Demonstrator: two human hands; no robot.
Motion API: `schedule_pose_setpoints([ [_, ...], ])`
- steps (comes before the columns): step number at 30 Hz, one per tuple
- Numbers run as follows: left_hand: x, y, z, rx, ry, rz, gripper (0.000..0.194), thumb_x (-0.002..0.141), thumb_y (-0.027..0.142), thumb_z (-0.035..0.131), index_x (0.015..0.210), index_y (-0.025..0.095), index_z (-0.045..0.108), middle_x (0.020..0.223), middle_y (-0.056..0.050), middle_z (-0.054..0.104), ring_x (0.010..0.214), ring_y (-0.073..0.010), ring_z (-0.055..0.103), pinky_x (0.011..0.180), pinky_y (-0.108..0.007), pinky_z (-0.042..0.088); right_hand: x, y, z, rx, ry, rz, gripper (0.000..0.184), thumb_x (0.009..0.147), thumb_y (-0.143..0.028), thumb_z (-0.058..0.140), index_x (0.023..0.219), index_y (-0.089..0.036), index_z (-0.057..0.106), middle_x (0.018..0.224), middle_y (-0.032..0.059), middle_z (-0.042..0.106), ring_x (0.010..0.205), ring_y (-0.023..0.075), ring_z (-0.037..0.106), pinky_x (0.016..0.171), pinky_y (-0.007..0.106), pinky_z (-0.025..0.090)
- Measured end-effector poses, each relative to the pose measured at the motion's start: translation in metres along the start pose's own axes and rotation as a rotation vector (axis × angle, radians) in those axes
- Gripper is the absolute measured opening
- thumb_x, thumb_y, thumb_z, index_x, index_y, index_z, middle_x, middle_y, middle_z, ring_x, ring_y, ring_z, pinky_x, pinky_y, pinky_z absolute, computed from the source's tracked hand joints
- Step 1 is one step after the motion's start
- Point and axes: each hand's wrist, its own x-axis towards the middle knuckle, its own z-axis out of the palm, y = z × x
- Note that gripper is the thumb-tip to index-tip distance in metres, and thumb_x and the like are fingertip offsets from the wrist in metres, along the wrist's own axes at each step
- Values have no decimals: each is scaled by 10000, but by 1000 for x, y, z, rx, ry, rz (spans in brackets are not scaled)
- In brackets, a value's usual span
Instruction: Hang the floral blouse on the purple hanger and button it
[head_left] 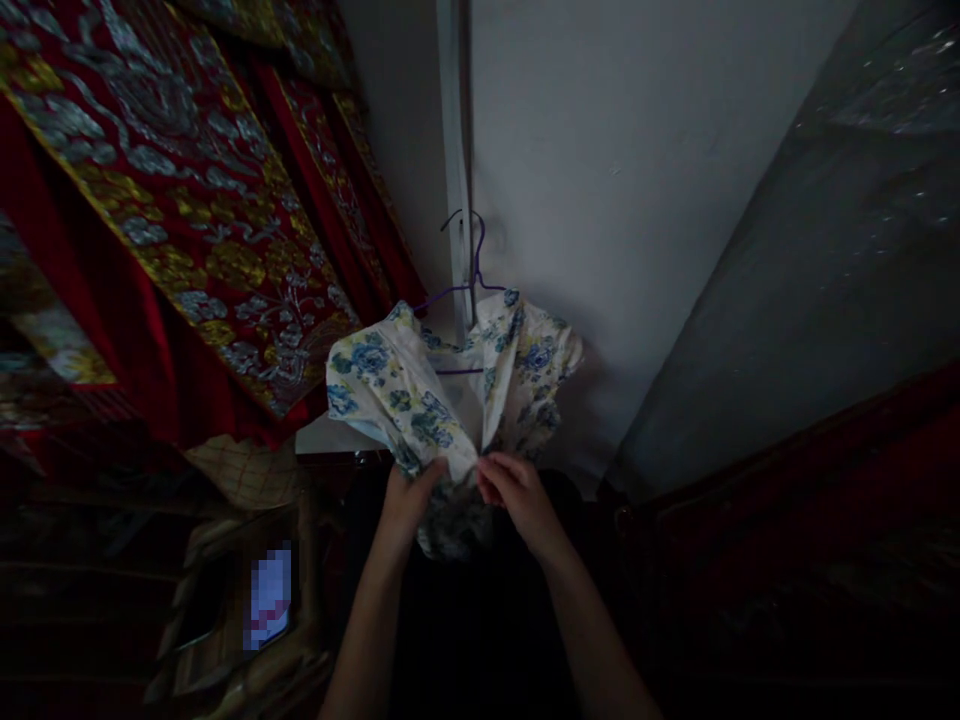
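Observation:
A white garment with blue and yellow flowers [420, 385] hangs on a purple wire hanger [471, 270] against a pale wall. My left hand [409, 500] grips the cloth at the front opening, fingers closed round it. My right hand [517, 495] pinches the other edge of the opening, right beside the left hand. The lower part of the garment drops into shadow behind my hands.
Red cloth with gold and silver embroidery [187, 200] hangs at the upper left. A white pipe or strip [454, 150] runs up the wall behind the hanger. A dark grey panel [825, 250] slants at the right. Dark furniture fills the bottom.

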Motion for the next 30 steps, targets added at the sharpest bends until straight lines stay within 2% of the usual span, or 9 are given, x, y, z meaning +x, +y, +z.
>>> schedule_pose_setpoints([
  [3,-1,-15,-2,216,389,343,688,701,391,802,1293,182,518,1323,-136,541,1241,-298,521,1068,-449,401,0,3,2,-22,51,48,394,811,-467,570,529,-193,546,440,-32,486,424,91,431,483,234,318],
  [4,-5,-21,2,261,442,409,636,736,376,771,1287,192,510,1312,-129,531,1229,-285,513,1053,-437,404,1,3,3,-27,51,63,400,808,-466,561,513,-195,537,422,-34,473,406,88,418,472,233,312],
  [5,-11,-26,7,291,410,436,555,765,347,739,1255,196,525,1273,-118,547,1195,-273,525,1030,-425,414,1,4,4,-25,39,76,405,804,-472,555,508,-197,535,407,-38,461,389,85,406,461,232,307],
  [9,-35,-41,38,234,-30,360,317,781,183,600,1098,195,595,1012,-56,648,972,-218,618,903,-355,475,-1,4,9,18,-41,97,412,785,-516,569,540,-184,573,418,-28,501,370,86,437,434,223,316],
  [11,-39,-40,48,168,-124,327,246,784,156,547,1021,192,601,897,-29,650,867,-194,626,819,-312,486,-5,2,11,26,-43,109,422,782,-535,584,569,-171,601,421,-17,526,361,87,451,417,216,311],
  [16,-34,-25,47,168,-249,319,105,814,140,523,882,199,577,800,0,624,766,-164,592,721,-256,449,-7,-11,16,124,116,121,443,778,-576,606,678,-147,659,412,-17,543,317,72,399,363,198,255],
  [20,-34,-24,43,278,-300,375,63,867,177,533,807,195,538,772,1,583,743,-158,553,709,-253,423,27,-51,12,249,215,8,387,750,-523,666,689,-140,672,420,-33,527,325,57,393,345,179,234],
  [26,-32,-29,41,354,-269,424,155,871,212,533,728,209,474,698,13,508,676,-162,503,654,-265,388,100,-145,5,320,194,-49,229,757,-296,656,598,-141,597,381,-67,444,311,27,324,313,156,146],
  [30,-19,-23,36,380,-377,406,143,875,236,570,743,215,517,723,3,553,716,-181,547,693,-289,412,96,-152,12,348,165,-94,235,780,-308,631,609,-155,578,391,-67,458,316,30,346,319,149,180],
])
